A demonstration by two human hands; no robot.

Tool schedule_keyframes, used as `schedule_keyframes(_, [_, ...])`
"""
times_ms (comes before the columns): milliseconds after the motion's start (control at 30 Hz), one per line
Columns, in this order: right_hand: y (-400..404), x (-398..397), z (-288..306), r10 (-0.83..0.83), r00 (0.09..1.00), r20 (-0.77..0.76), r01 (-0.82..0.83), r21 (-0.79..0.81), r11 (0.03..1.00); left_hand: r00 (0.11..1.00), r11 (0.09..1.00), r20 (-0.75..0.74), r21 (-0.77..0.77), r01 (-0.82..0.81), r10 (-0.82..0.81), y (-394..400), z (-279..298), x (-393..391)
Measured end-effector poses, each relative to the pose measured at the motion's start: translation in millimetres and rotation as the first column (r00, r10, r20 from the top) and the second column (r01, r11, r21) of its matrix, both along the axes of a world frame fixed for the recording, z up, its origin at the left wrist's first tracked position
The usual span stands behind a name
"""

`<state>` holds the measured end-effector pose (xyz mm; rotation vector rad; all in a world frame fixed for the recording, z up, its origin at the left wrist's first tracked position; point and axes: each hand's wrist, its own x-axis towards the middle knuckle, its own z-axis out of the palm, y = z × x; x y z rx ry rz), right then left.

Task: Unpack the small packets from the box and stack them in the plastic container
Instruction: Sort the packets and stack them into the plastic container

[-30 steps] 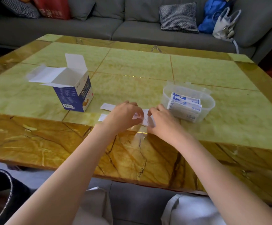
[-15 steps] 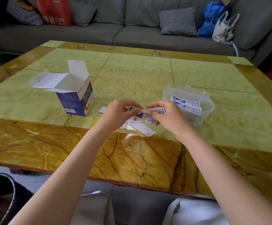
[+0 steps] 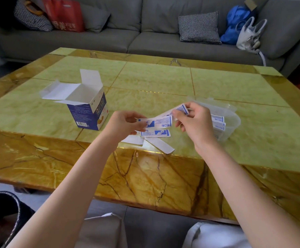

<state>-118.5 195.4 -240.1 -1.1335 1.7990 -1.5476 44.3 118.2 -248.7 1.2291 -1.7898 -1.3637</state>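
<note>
Since half a second ago both hands have risen off the bench, and the right hand (image 3: 194, 122) has drawn one packet up and toward the container.

Packets, held: left hand (image 3: 126, 123) pinches the end of a white-and-blue packet (image 3: 159, 123) between thumb and fingers; right hand pinches a second packet (image 3: 180, 109) by its upper end, fingers curled round it. The two packets overlap between the hands, above the bench.

Packets, loose: one printed packet (image 3: 155, 133) lies flat on the bench (image 3: 163, 83) below the hands; two plain white slips (image 3: 161, 145) lie beside it, nearer the bench's front edge.

Plastic container (image 3: 232, 120): clear, on the bench just behind the right hand, with several packets (image 3: 218, 120) stacked inside.

Box (image 3: 90, 111): blue and white, upright, top flaps open, left of the hands.

Surroundings: grey sofa (image 3: 145, 40) behind the bench, carrying a checked cushion (image 3: 199, 27), a red bag (image 3: 65, 15) and a blue bag (image 3: 235, 24).
</note>
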Motion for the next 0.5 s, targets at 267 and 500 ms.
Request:
schedule_keyframes(267, [-2, 9, 9, 0.028, 0.958, 0.285, 0.014, -0.145, 0.989, 0.986, 0.998, 0.153, -0.034, -0.061, 0.065, -6, -1, 20])
schedule_keyframes(500, [-8, 27, 2, 0.065, 0.972, 0.228, -0.053, -0.059, 0.997, 0.965, 0.972, -0.263, 0.23, 0.059, 0.004, 5, 11, 12])
